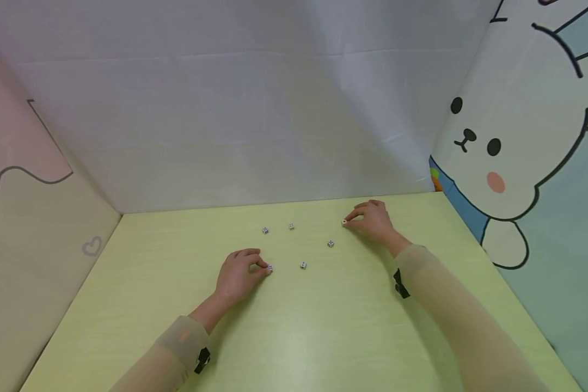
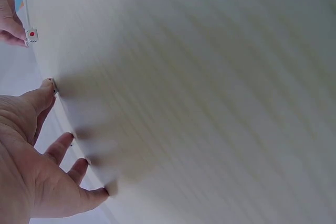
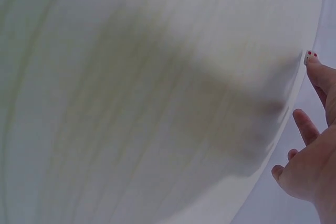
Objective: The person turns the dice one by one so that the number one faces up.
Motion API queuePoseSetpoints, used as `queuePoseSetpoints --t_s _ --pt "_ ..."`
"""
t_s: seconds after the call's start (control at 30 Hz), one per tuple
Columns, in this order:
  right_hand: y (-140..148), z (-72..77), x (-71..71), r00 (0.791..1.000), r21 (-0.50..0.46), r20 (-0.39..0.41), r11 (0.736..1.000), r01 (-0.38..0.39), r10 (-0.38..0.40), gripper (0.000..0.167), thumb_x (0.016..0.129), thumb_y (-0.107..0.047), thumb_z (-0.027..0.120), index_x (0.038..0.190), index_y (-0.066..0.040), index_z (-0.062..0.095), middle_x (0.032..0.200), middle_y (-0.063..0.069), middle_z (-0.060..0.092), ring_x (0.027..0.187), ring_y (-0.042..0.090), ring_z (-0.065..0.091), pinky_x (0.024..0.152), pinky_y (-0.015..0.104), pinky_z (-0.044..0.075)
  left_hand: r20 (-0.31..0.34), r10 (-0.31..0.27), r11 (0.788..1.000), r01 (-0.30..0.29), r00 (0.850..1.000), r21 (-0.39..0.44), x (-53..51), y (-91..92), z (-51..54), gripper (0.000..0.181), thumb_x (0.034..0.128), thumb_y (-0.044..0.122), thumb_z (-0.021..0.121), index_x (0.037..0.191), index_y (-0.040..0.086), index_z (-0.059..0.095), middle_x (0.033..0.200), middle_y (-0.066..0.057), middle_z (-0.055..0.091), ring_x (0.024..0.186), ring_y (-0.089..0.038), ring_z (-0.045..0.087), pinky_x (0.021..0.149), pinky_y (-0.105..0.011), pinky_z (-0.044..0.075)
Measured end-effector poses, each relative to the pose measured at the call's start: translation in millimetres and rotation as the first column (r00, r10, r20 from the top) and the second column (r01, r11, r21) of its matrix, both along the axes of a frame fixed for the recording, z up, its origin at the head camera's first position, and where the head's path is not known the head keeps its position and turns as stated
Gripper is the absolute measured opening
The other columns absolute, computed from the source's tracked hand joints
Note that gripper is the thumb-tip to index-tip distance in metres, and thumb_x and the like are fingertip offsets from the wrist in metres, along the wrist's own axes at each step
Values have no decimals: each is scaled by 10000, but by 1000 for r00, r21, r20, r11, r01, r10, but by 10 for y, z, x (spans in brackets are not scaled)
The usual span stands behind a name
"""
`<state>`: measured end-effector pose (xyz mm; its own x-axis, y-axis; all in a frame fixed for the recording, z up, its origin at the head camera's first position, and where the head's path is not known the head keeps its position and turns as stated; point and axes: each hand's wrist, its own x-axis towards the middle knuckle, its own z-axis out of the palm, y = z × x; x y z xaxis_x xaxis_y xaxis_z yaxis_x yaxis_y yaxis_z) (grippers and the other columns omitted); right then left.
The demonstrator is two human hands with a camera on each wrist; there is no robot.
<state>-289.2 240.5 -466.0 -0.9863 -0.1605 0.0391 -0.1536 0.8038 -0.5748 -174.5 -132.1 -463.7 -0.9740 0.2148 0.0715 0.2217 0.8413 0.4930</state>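
Observation:
My left hand [image 1: 240, 276] pinches a small white die [image 1: 270, 268] between thumb and finger at the table surface. In the left wrist view, the thumb of that left hand [image 2: 42, 153] covers most of the die [image 2: 53, 84]. Farther back and to the right, my right hand [image 1: 372, 220] pinches another white die [image 1: 344, 222]. The right wrist view shows red dots on this die [image 3: 310, 56] beside the thumb of the right hand [image 3: 315, 156]. Between the hands lie more dice: a front one [image 1: 303, 265] and a right one [image 1: 330, 243].
Two further dice, one at the back left [image 1: 265, 230] and one at the back middle [image 1: 291, 226], lie on the pale yellow table [image 1: 294, 337]. A white cloth wall [image 1: 255, 125] stands behind it. Printed panels, one with a rabbit [image 1: 519, 109], flank the sides.

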Motion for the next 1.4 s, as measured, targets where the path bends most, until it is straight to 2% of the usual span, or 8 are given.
queuePoseSetpoints --t_s 0.77,0.93,1.17,1.4 --pt "-68 -23 42 1000 -13 7 1000 -14 14 208 931 -270 760 1067 -121 815 1401 184 598 1458 461 232 1208 579 142 -9 -5 1000 5 1000 11 -21 -10 -70 83 928 293 781 904 215 764 1395 -94 621 1336 -419 479 1123 -567 364" --pt "-55 -23 46 1000 -6 17 1000 -5 5 259 933 -295 754 1119 -120 799 1420 178 582 1468 467 210 1200 600 153 -18 -9 1000 9 1000 11 -16 -14 -81 76 922 276 788 892 212 761 1387 -104 625 1325 -434 484 1112 -578 372" --pt "-4 64 59 1000 7 -15 1000 -14 14 300 936 -273 754 1181 -102 772 1437 193 562 1455 479 225 1200 592 159 -11 -10 1000 10 1000 26 -15 -17 -100 84 920 284 790 894 207 766 1390 -106 623 1329 -434 481 1114 -578 369" --pt "13 210 156 999 -29 -36 999 -23 22 309 927 -269 770 1185 -98 771 1448 186 551 1470 464 194 1198 596 165 -9 -10 1000 10 1000 23 -4 -25 -133 104 931 308 776 902 208 768 1391 -103 623 1335 -424 482 1118 -573 368"
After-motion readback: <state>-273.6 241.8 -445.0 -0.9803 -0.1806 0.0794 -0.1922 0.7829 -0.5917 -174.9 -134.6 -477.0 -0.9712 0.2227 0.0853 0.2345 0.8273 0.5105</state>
